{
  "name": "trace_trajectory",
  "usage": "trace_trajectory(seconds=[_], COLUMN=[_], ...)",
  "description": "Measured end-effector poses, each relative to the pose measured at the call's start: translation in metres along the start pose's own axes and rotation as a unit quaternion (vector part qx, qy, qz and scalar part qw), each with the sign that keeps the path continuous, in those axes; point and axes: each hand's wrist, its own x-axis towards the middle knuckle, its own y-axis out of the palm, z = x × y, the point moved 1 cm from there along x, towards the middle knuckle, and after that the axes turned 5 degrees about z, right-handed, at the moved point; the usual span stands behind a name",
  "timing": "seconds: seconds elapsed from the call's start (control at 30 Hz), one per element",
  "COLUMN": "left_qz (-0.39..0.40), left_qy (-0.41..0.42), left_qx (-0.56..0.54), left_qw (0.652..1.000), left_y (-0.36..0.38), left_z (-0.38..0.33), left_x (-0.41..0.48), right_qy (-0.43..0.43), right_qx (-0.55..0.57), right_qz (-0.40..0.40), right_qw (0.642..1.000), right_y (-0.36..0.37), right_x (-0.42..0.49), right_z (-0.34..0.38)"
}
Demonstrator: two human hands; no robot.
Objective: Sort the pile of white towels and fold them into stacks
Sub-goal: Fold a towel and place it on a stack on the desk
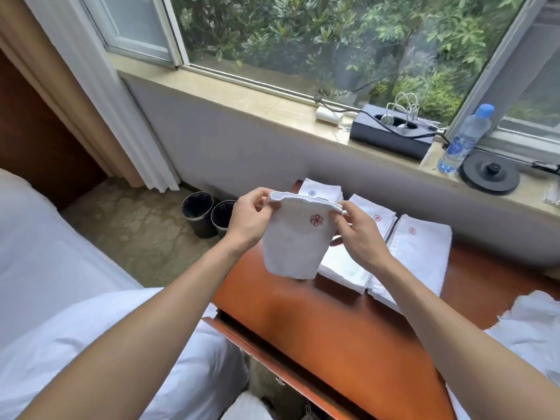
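Observation:
I hold a small white towel with a red flower mark in the air above the orange wooden table. My left hand pinches its top left corner and my right hand pinches its top right corner. Behind it lie three folded stacks: one with a blue mark, one with a red mark partly hidden by my right hand, and a longer red-marked stack. A loose pile of white towels sits at the right edge.
Two black bins stand on the carpet left of the table. A white bed fills the left. On the window sill are a dark box with cables, a water bottle and a black kettle base.

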Motion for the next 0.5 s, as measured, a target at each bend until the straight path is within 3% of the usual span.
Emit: trace_trajectory(seconds=[0.23, 0.5], left_qz=[0.041, 0.110], left_qy=[0.028, 0.008], left_qx=[0.064, 0.061], left_qw=[0.997, 0.992], left_y=[0.000, 0.012], left_z=[-0.015, 0.033], left_x=[0.063, 0.156], right_qy=[0.009, 0.062], right_qx=[0.033, -0.011], right_qz=[-0.017, -0.074], right_qw=[0.999, 0.995], right_y=[-0.011, -0.002], right_x=[0.048, 0.121], right_z=[-0.001, -0.036])
